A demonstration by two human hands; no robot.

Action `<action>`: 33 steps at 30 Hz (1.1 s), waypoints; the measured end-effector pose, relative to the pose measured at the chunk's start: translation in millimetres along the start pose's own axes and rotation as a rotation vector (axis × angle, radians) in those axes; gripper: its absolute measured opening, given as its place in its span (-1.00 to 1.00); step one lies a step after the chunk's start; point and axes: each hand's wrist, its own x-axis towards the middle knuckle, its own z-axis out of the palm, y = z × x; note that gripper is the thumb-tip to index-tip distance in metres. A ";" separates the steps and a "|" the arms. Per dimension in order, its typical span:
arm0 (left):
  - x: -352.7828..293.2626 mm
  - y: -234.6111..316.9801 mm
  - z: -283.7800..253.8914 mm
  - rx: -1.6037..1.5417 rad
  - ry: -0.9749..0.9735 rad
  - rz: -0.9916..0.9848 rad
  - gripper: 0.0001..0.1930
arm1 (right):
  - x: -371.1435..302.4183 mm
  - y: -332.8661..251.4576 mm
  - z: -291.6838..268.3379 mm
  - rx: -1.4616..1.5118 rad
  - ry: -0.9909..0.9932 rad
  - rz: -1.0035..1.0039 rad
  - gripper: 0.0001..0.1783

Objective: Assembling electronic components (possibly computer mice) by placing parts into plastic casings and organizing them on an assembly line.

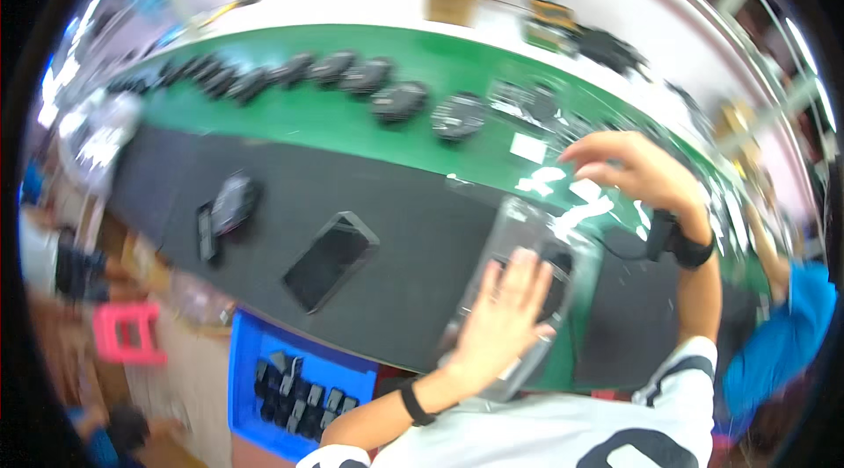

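My left hand (505, 305) lies with its fingers stretched out on a clear plastic bag or tray (512, 220), which has a dark item (556, 283) inside. Its palm hides part of that item. Farther right, my right hand (635, 171) is raised, fingers bent and apart, over shiny clear plastic packaging (585, 215). I see nothing between its fingers, though the picture is blurred. A black flat rectangle with a clear border (330, 261), like a phone, rests on the dark mat (413, 231) left of my left hand.
A plastic-wrapped dark item (236, 202) and a short black bar (207, 232) lie at the mat's left. Several round black things (400, 102) line the green surface (290, 121). A blue bin (303, 347) holds small black pieces. Another person's blue sleeve (782, 336) is at the right.
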 end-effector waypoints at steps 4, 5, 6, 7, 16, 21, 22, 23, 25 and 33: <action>13.3 8.2 10.2 -0.171 0.088 0.048 0.00 | -89.8 -33.7 27.4 -0.247 0.097 -0.027 -0.69; 18.1 9.8 9.4 -0.159 0.094 0.073 -0.01 | -100.1 -27.5 27.0 -0.290 0.237 -0.082 -0.69; 17.9 11.5 10.5 -0.194 0.104 0.083 -0.01 | -109.1 -29.3 27.9 -0.125 0.329 0.013 -0.69; 15.0 10.2 8.7 -0.234 0.114 0.066 -0.01 | -115.4 -32.6 29.9 -0.077 0.337 0.049 -0.69; -28.9 -3.9 -19.4 -0.526 0.258 0.054 -0.16 | -113.6 -37.7 175.8 0.130 0.362 0.053 -0.64; -147.8 -50.5 -27.1 -0.369 0.753 -0.363 -0.86 | -121.2 -9.7 191.7 0.019 0.536 0.084 -0.75; -181.8 -67.7 -18.9 -0.298 0.807 -0.535 -0.94 | -116.7 -6.4 192.9 0.037 0.531 0.084 -0.73; -217.6 -83.4 -8.4 -0.241 0.809 -0.739 -0.95 | -112.0 -2.5 194.7 0.042 0.514 0.077 -0.73; -302.6 -122.1 33.5 -0.186 0.651 -1.117 -0.89 | -110.5 0.6 202.2 0.049 0.542 0.082 -0.76; -407.1 -217.9 124.0 0.149 0.250 -1.426 -0.51 | -131.8 48.2 201.9 0.369 0.790 0.031 -0.84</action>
